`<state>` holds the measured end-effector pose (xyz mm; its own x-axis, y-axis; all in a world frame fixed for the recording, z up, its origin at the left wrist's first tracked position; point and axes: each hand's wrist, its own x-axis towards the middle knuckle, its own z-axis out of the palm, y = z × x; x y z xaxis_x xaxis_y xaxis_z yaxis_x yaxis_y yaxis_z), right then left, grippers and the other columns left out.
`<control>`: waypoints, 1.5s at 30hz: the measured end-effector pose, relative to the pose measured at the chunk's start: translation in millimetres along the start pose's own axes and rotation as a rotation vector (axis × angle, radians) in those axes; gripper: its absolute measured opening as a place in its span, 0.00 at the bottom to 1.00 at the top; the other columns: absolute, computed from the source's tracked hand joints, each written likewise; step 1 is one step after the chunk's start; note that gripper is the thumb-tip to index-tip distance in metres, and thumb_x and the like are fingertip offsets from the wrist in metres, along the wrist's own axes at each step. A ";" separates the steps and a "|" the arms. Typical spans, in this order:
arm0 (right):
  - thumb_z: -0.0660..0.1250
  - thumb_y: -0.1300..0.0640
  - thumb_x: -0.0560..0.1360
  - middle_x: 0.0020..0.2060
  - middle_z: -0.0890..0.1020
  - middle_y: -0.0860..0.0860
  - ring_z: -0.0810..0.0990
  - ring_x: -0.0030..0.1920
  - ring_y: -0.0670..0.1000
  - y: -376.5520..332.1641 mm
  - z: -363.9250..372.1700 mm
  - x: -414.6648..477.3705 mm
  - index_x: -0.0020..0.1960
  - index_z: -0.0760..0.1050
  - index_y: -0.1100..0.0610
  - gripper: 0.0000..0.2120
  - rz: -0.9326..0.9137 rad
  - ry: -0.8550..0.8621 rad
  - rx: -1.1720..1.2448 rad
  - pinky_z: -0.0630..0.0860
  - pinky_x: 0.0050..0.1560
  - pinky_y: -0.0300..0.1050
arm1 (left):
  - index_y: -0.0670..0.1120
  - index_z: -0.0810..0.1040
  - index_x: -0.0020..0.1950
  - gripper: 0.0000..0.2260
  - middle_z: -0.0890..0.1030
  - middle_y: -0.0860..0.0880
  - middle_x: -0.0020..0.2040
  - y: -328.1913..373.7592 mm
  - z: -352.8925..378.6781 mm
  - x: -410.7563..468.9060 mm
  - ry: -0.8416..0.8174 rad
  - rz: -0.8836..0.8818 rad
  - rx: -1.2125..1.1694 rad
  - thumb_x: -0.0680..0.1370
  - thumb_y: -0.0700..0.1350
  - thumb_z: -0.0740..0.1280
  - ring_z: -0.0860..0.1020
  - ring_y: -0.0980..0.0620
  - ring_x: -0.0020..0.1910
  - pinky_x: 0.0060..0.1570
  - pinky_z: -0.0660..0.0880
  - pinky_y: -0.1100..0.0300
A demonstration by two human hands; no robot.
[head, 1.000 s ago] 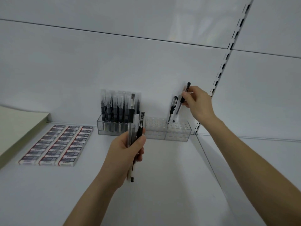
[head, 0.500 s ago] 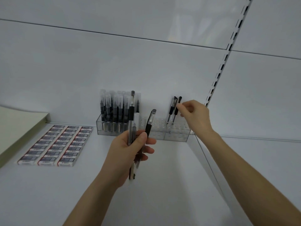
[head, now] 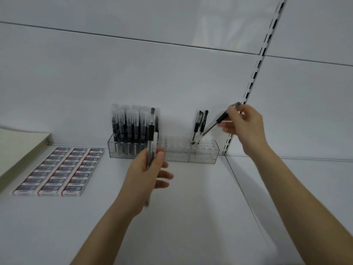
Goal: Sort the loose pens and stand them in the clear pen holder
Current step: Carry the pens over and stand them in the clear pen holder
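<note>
White shelf (head: 191, 217) under both hands. Eraser boxes (head: 59, 171) in a flat grid, well left of the left hand (head: 145, 175). Clear holder (head: 202, 157) at the back wall, just beyond the left hand and below-left of the right hand (head: 242, 123). Holder's left section is packed with upright pens (head: 131, 129), directly behind the left hand's bundle (head: 150, 138).

Left hand: thumb and fingers curled round the bundle, held upright, lower fingers sticking out loose. Pen count unclear, blurred.

Right hand: fingertips pinch one pen (head: 219, 120) near its upper end. It's tilted, tip down-left at the top of the holder's right section. In a hole or not: can't tell.

Two pens (head: 200, 123) stand in that section, just left of the right hand, beside that tip.
</note>
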<state>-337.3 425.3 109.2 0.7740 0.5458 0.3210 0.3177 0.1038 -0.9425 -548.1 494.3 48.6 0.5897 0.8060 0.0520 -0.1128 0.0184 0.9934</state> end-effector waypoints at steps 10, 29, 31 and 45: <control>0.59 0.58 0.79 0.43 0.80 0.56 0.81 0.39 0.54 26.2 8.6 32.3 0.49 0.71 0.57 0.04 -0.211 -0.006 -0.384 0.76 0.42 0.42 | 0.39 0.74 0.52 0.18 0.63 0.53 0.25 1.9 0.6 -3.8 -0.008 -0.068 -0.039 0.79 0.53 0.55 0.57 0.58 0.18 0.21 0.52 0.69; 0.65 0.55 0.75 0.34 0.84 0.51 0.82 0.33 0.46 2.8 28.4 -52.9 0.41 0.78 0.58 0.07 0.166 -0.412 0.074 0.77 0.34 0.37 | 0.42 0.69 0.39 0.08 0.70 0.50 0.26 4.1 17.4 -7.5 -0.187 0.001 0.028 0.77 0.42 0.62 0.64 0.58 0.21 0.21 0.59 0.67; 0.66 0.58 0.75 0.33 0.84 0.52 0.82 0.32 0.47 3.5 28.3 -55.0 0.41 0.77 0.59 0.06 0.191 -0.402 0.140 0.77 0.33 0.37 | 0.41 0.71 0.40 0.08 0.70 0.51 0.26 4.1 19.9 -7.4 -0.192 0.011 0.059 0.78 0.42 0.62 0.64 0.58 0.21 0.21 0.60 0.68; 0.61 0.57 0.78 0.40 0.80 0.54 0.79 0.33 0.40 29.7 -4.8 19.5 0.49 0.70 0.55 0.02 -0.218 0.156 -0.263 0.75 0.40 0.35 | 0.50 0.76 0.53 0.08 0.76 0.50 0.29 -1.3 10.9 -4.7 -0.158 -0.013 0.085 0.80 0.42 0.58 0.70 0.57 0.23 0.23 0.66 0.66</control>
<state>-310.2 435.0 87.9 0.7403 0.3988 0.5412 0.5987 -0.0248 -0.8006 -542.0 484.0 48.2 0.7099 0.7026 0.0483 -0.0409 -0.0273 0.9988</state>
